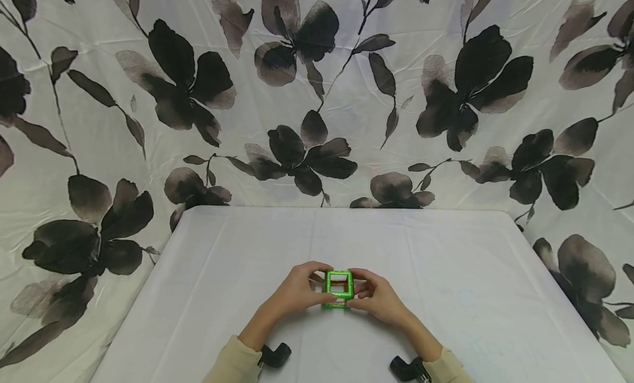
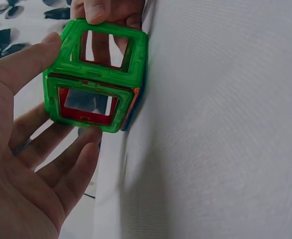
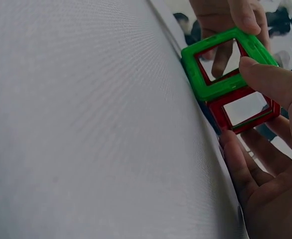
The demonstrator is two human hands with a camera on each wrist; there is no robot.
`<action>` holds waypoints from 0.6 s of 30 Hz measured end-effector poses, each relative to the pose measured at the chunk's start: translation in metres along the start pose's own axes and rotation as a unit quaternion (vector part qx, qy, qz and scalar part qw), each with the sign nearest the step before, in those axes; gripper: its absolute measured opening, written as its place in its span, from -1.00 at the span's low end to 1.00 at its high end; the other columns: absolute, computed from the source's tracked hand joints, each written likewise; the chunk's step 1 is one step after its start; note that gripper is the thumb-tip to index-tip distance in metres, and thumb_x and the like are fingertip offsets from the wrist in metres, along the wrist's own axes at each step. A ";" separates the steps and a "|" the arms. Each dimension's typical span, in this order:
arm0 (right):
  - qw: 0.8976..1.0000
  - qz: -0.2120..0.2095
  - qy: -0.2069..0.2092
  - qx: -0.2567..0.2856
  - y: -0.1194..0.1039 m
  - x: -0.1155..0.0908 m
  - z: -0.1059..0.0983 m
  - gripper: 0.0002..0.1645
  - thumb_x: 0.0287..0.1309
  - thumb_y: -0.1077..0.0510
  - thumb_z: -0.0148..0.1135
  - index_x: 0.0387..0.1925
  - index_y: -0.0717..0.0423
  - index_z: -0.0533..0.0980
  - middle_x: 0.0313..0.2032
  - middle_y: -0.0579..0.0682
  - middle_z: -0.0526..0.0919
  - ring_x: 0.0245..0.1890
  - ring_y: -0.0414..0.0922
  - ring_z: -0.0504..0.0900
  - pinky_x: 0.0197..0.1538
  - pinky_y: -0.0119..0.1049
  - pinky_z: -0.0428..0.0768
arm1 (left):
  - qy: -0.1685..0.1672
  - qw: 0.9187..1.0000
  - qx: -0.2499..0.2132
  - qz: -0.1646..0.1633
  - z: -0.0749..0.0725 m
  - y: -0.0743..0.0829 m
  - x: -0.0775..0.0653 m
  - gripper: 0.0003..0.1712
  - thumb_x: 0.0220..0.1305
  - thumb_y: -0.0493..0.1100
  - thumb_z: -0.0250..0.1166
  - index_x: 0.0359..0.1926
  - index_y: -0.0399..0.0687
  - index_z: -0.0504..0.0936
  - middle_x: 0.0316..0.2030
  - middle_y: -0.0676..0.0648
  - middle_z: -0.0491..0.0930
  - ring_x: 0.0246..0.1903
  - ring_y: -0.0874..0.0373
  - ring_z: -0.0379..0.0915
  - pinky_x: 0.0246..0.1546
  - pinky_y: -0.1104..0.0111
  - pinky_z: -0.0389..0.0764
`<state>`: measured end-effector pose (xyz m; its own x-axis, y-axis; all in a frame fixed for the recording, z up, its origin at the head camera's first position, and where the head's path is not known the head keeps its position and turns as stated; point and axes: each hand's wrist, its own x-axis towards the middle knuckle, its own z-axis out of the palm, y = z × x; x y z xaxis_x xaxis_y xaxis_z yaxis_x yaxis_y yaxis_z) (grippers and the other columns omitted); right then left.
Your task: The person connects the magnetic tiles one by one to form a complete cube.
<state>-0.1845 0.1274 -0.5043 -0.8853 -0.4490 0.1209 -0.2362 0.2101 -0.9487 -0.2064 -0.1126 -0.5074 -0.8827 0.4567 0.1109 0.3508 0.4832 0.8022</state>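
Observation:
A small cube of magnetic tiles stands on the white table between both hands. Green frames form the face toward me and the left side, as the left wrist view shows on the cube. In the right wrist view its right side is a red frame; orange and blue edges show near the bottom. The left hand holds the cube from the left, thumb on the near face and fingers behind. From the right, the right hand grips it likewise, thumb at the near green frame.
The white cloth-covered table spreads around the hands. Behind it hangs a white curtain with dark flowers. Black wrist-worn devices sit at both sleeve cuffs, close over the tabletop.

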 end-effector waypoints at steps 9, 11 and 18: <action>1.000 -0.010 0.005 -0.002 0.000 0.001 -0.002 -0.19 -0.08 0.40 0.47 0.25 0.40 0.34 0.13 0.38 0.47 -0.19 0.11 0.62 -0.14 -0.11 0.62 | 0.008 1.000 -0.006 0.004 0.001 0.000 0.001 -0.29 -0.05 0.12 0.55 0.13 0.03 0.56 0.01 0.07 0.57 -0.15 0.21 0.57 -0.14 0.30 0.60; 1.000 -0.008 0.004 -0.002 0.000 0.001 -0.002 -0.19 -0.08 0.40 0.47 0.24 0.40 0.34 0.13 0.38 0.47 -0.19 0.11 0.62 -0.14 -0.13 0.62 | 0.006 1.000 -0.006 0.001 0.001 0.000 0.000 -0.28 -0.04 0.11 0.55 0.15 0.02 0.55 0.02 0.08 0.56 -0.13 0.20 0.57 -0.14 0.30 0.59; 1.000 -0.002 -0.004 0.004 0.000 0.001 -0.002 -0.19 -0.06 0.38 0.47 0.25 0.40 0.33 0.14 0.39 0.46 -0.17 0.14 0.61 -0.12 -0.12 0.62 | -0.003 1.000 0.003 0.008 0.004 -0.002 -0.003 -0.20 -0.04 0.07 0.56 0.21 -0.08 0.49 0.06 0.05 0.54 -0.13 0.20 0.55 -0.19 0.30 0.59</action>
<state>-0.1858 0.1288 -0.5035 -0.8811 -0.4569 0.1224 -0.2368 0.2020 -0.9503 -0.2038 -0.1122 -0.5117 -0.8746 0.4698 0.1200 0.3674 0.4807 0.7962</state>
